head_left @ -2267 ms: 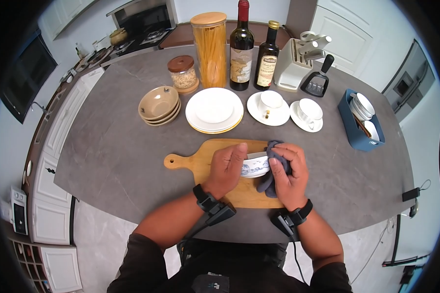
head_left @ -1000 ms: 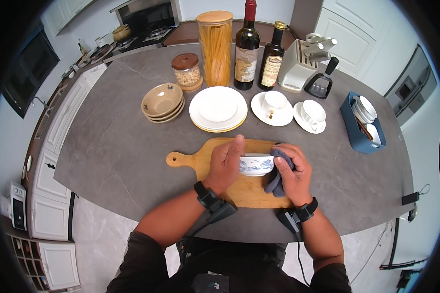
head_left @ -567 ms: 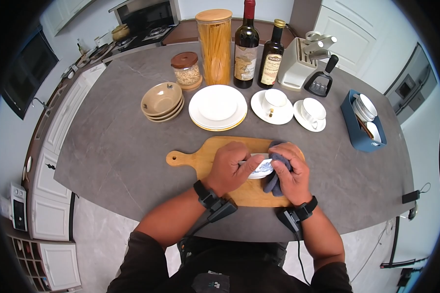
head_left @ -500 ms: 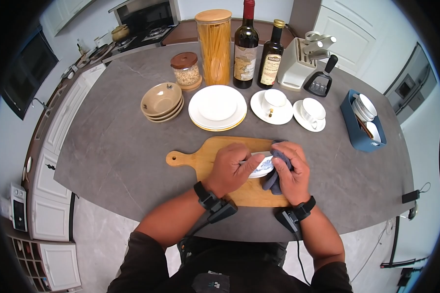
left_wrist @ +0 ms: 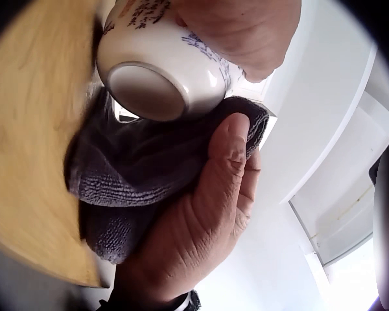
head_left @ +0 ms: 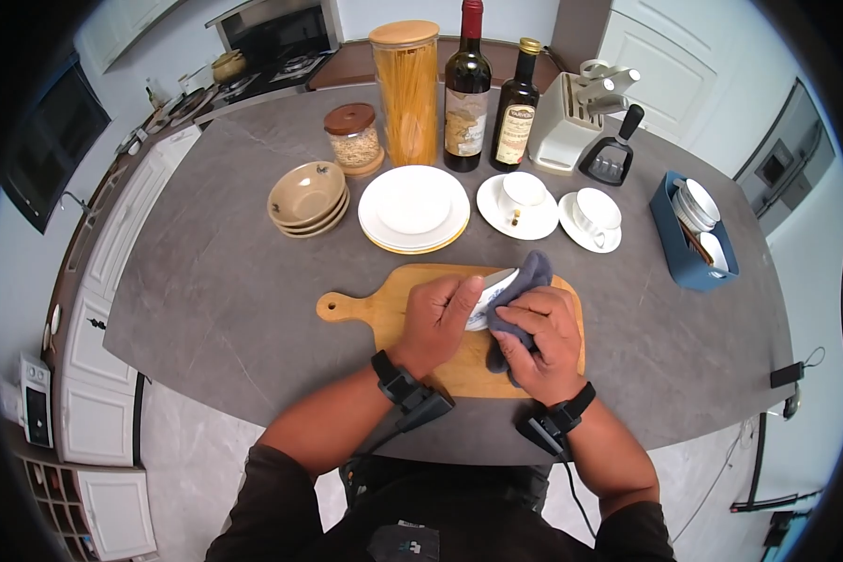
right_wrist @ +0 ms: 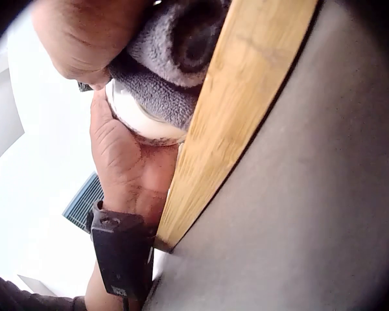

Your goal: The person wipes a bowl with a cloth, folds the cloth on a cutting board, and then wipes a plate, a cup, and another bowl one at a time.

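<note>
In the head view, my left hand [head_left: 437,323] grips a small white bowl [head_left: 479,313] with blue patterning. My right hand [head_left: 541,339] holds a dark grey cloth [head_left: 532,272] against the bowl's right side, and part of the cloth rises past the rim. In the left wrist view, the bowl [left_wrist: 155,45] shows its round foot, with the cloth [left_wrist: 129,168] bunched below it under the right thumb. The right wrist view shows the cloth [right_wrist: 159,97] lying over the bowl [right_wrist: 139,120]. Beneath both hands lies a wooden cutting board [head_left: 403,290].
Behind the board stand brown bowls [head_left: 304,197], white plates [head_left: 412,201] and two cups on saucers [head_left: 520,201]. Farther back are a pasta jar [head_left: 407,103], a wine bottle [head_left: 465,112] and a knife block [head_left: 564,126]. A blue bin [head_left: 688,262] with dishes sits at the right.
The bowl has tilted more steeply, its right side now higher. My right hand has moved left and slightly down with the cloth, which now stands up past the rim.
</note>
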`<state>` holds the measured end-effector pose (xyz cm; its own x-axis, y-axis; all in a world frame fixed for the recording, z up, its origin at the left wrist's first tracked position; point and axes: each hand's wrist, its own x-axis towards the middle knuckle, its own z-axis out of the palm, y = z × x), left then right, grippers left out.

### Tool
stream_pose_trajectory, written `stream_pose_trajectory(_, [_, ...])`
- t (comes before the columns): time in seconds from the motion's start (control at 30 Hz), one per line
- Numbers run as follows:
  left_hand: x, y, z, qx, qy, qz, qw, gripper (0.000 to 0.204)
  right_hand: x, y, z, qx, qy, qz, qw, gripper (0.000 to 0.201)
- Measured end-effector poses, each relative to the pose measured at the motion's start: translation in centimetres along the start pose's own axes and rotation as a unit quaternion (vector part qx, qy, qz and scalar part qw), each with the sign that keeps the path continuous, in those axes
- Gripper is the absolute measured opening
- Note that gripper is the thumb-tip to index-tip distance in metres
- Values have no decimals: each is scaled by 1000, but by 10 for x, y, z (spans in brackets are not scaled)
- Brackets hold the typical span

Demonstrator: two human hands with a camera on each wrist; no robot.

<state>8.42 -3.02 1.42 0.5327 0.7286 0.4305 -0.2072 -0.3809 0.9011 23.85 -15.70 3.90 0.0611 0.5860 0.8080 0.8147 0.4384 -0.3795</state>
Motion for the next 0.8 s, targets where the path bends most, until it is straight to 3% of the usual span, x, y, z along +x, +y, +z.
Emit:
stream_pose_trajectory(0.1, [0,0,0,3,-7,3,1000,47,-1,0,0,-7,-12,1,1000,34])
stream_pose_trajectory(0.3, [-1,0,1,-35,-14,-19,999,48,-10,18,8,111,59,237,963,15])
stream_pose_trajectory(0.43, [-1,-12,1,-46,-10,-22,999,49,-11,18,6,110,61,223,967,19])
stream_pose_trajectory(0.5, [-1,-12,2,-32,-10,-12,999,49,-7,7,-1,34,13,88,995,26])
stream_pose_trajectory(0.53, [-1,-12,1,-18,-12,-2,1000,50,-3,2,-2,36,11,87,995,26])
stream_pose_trajectory(0.6, [-1,-13,0,-13,-12,-4,1000,50,4,-9,-2,3,-23,-4,1000,31])
stream_pose_trajectory(0.67, [-1,-12,1,-11,-16,-5,1000,50,-1,-6,1,-6,-17,3,1000,31])
stream_pose_trajectory(0.77, [0,-8,0,-10,-18,-7,1000,51,-9,3,6,52,40,128,990,25])
stream_pose_trajectory(0.8, [0,-8,0,-22,-22,-13,999,51,-10,7,8,52,40,128,990,25])
